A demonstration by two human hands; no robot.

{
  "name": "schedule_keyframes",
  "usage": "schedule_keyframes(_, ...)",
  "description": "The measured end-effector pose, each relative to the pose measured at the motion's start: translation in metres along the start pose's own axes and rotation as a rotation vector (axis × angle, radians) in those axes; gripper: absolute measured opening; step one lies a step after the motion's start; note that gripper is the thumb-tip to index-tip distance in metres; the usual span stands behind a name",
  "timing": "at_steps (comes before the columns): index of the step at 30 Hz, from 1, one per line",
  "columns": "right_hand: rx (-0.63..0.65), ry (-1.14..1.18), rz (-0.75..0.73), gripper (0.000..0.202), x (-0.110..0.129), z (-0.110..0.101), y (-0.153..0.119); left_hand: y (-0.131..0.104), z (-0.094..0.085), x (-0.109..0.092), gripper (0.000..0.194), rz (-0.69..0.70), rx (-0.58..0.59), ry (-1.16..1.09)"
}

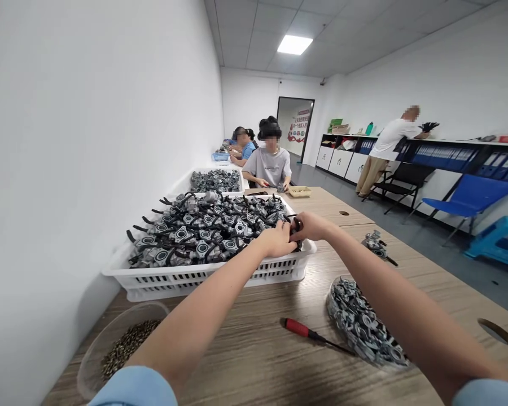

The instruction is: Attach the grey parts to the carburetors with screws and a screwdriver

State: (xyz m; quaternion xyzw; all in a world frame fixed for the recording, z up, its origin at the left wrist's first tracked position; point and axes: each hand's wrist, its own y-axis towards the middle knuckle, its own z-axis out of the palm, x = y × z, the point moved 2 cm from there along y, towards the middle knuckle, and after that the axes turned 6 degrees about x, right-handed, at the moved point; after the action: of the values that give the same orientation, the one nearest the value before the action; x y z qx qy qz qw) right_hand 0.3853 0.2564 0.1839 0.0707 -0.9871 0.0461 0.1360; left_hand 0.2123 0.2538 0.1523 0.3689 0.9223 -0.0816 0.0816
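Note:
Both my arms reach forward to the right end of a white slotted basket (pixel 173 276) heaped with grey metal parts (pixel 203 234) that have black tubes. My left hand (pixel 276 239) rests at the basket's right edge, fingers bent around a dark part. Right beside it, my right hand (pixel 311 226) has its fingers closed at a black piece of the same part (pixel 297 228). The fingers hide most of that part. A red-handled screwdriver (pixel 298 327) lies on the table between my forearms.
A tub of small brass-coloured screws (pixel 129 344) stands at left, a tub of metal clips (pixel 364 321) at right. One metal part (pixel 376 246) lies beyond it. Across the table a person (pixel 271 160) works by a yellow tray (pixel 300 192). Another basket (pixel 240 183) stands behind.

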Motion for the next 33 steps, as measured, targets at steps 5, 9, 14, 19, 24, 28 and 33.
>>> schedule_keyframes(5,-0.062,0.027,-0.036,0.035,-0.002,0.004,-0.004,0.005,-0.001,0.007,0.069,0.017,-0.023,0.001)
schedule_keyframes(9,-0.071,0.058,-0.065,0.034,-0.002,0.007,-0.002,0.007,-0.003,0.009,0.084,0.032,-0.035,-0.006)
schedule_keyframes(14,-0.015,0.066,-0.146,0.024,-0.002,0.006,0.0,-0.002,0.008,0.0,0.079,0.001,-0.148,0.004)
schedule_keyframes(19,-0.06,0.026,-0.16,0.02,0.001,0.006,-0.018,-0.012,0.015,-0.003,0.064,-0.004,-0.229,0.038)
schedule_keyframes(24,-0.061,-0.007,-0.184,0.017,0.009,0.003,-0.015,-0.011,0.015,0.002,0.06,-0.06,-0.246,0.041)
schedule_keyframes(28,-0.053,0.008,-0.186,0.024,0.01,0.008,-0.006,-0.009,0.018,0.004,0.061,-0.055,-0.255,0.049)
schedule_keyframes(33,-0.157,-0.011,-0.102,0.015,0.008,0.024,-0.029,-0.015,0.018,0.001,0.051,0.024,-0.334,0.067)
